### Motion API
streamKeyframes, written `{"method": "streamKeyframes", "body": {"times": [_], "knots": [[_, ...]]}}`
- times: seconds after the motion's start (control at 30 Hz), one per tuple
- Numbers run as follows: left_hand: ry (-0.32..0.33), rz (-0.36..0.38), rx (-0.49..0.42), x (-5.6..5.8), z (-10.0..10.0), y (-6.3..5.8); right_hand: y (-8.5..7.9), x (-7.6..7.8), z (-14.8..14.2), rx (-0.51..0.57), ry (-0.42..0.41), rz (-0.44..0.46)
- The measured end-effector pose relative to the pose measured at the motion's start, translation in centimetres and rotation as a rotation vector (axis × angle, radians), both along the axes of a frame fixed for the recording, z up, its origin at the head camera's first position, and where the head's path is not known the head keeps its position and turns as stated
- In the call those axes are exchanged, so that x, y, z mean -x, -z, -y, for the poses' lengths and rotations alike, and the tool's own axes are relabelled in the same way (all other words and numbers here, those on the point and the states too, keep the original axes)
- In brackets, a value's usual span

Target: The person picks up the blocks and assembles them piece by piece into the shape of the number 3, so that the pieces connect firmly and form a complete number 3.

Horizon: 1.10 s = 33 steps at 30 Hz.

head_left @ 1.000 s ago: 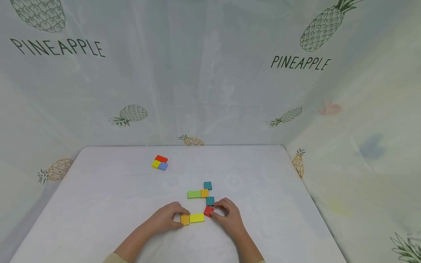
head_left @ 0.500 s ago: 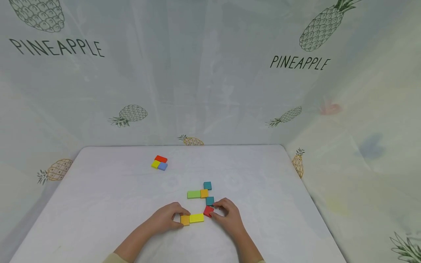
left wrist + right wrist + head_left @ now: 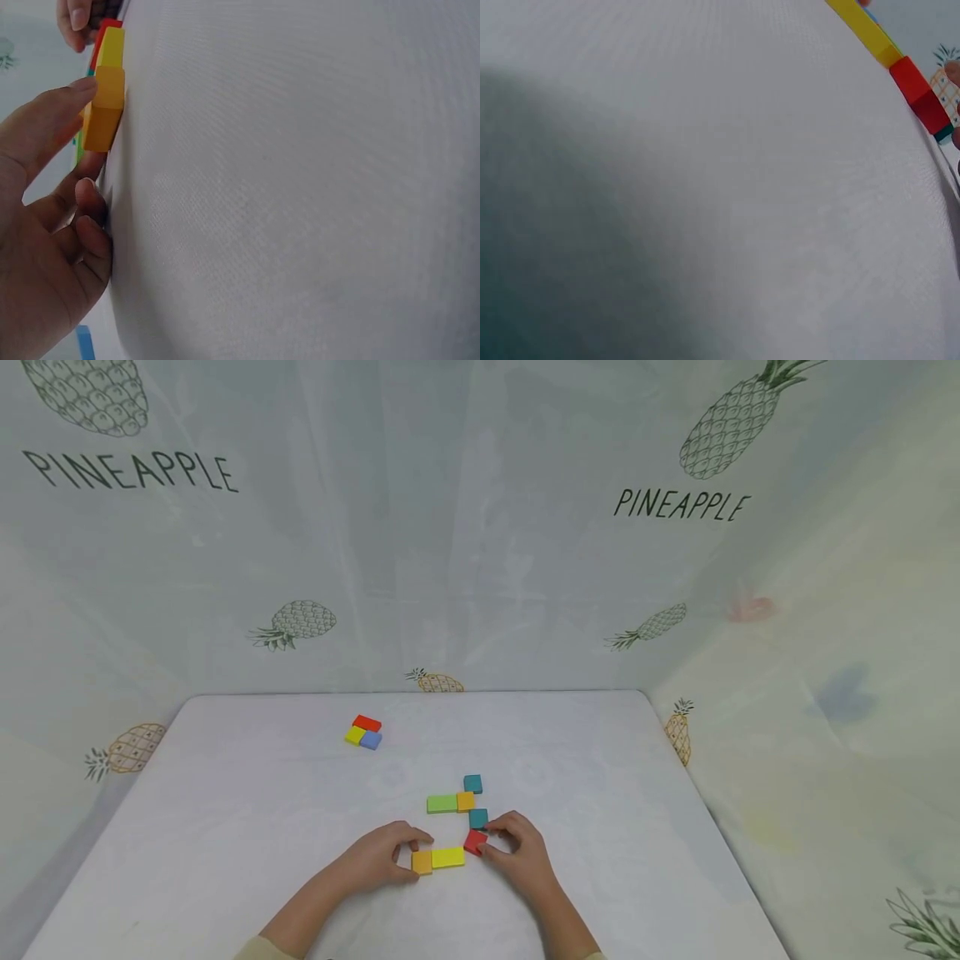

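In the head view my left hand (image 3: 378, 857) has thumb and fingers around an orange block (image 3: 422, 862), the thumb at its near edge and the index fingertip just past its far edge. A yellow block (image 3: 448, 857) lies against its right side. My right hand (image 3: 522, 856) holds a tilted red block (image 3: 476, 842) between thumb and index finger, at the right end of the yellow one. Directly beyond the red block is a teal block (image 3: 478, 819). In the left wrist view the thumb overlaps the orange block (image 3: 105, 109); the right wrist view shows the red block (image 3: 920, 95) beside the yellow.
Farther along the row lie a small orange block (image 3: 466, 802), a light green block (image 3: 442, 804) and another teal block (image 3: 472, 784). A separate cluster at the back left has a red block (image 3: 367, 723), a yellow block (image 3: 356, 736) and a blue block (image 3: 371, 740) on the white table (image 3: 600, 810).
The left index fingertip has lifted slightly away from the orange block's far edge. The right hand and the blocks look the same.
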<state>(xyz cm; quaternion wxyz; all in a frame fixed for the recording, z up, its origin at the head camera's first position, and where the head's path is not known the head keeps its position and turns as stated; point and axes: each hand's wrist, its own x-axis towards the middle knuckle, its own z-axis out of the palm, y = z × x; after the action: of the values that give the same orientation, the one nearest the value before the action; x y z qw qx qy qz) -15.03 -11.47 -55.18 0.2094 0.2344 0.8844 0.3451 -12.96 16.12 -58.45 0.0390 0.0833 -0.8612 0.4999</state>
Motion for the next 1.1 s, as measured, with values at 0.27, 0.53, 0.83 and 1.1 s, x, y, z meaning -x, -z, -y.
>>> {"method": "streamKeyframes", "body": {"times": [0.27, 0.53, 0.83, 1.1], "knots": [[-0.083, -0.065, 0.003, 0.5, 1.0, -1.0, -1.6, 0.8, 1.1, 0.079, -0.03, 0.027], [-0.232, -0.121, -0.029, 2.5, 2.6, -2.7, -4.7, 4.6, 4.3, 0.089, -0.172, -0.014], [-0.378, -0.147, -0.095, 4.1, 5.7, -3.9, -6.0, 8.7, 9.2, 0.006, -0.199, 0.081], [-0.453, -0.187, -0.106, 4.0, 8.5, -4.4, -5.4, 11.1, 12.5, -0.055, -0.264, 0.097]]}}
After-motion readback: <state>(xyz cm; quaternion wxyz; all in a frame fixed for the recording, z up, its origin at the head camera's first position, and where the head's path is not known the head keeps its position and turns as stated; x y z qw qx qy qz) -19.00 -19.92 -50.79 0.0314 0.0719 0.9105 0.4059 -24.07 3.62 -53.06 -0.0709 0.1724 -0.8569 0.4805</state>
